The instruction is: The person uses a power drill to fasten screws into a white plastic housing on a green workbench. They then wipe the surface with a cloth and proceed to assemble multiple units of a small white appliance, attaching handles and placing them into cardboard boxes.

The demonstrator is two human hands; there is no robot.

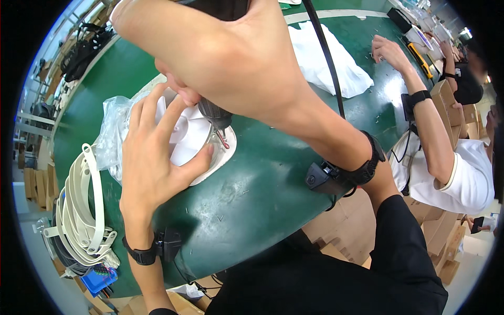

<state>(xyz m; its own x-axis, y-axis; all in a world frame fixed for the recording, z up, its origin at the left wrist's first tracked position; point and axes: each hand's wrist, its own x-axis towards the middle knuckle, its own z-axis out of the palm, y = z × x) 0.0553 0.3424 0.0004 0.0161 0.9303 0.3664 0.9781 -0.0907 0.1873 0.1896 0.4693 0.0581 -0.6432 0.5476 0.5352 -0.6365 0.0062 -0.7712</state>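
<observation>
Screwdriver [216, 116] body probably behind right hand [220, 52]

A stack of white plastic rings [84, 210] sits at eight o'clock, a white bag [328, 60] at one o'clock on the green counter [252, 199], cardboard boxes [441, 231] at four o'clock.

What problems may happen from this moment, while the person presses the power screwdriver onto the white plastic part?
1. The left hand holds the white plastic part with its thumb close to the driver tip; a slip might hit the thumb.
2. The right hand covers much of the power screwdriver, so the tip may be hard to aim.
3. The black cable runs across the green table and could snag.
</observation>
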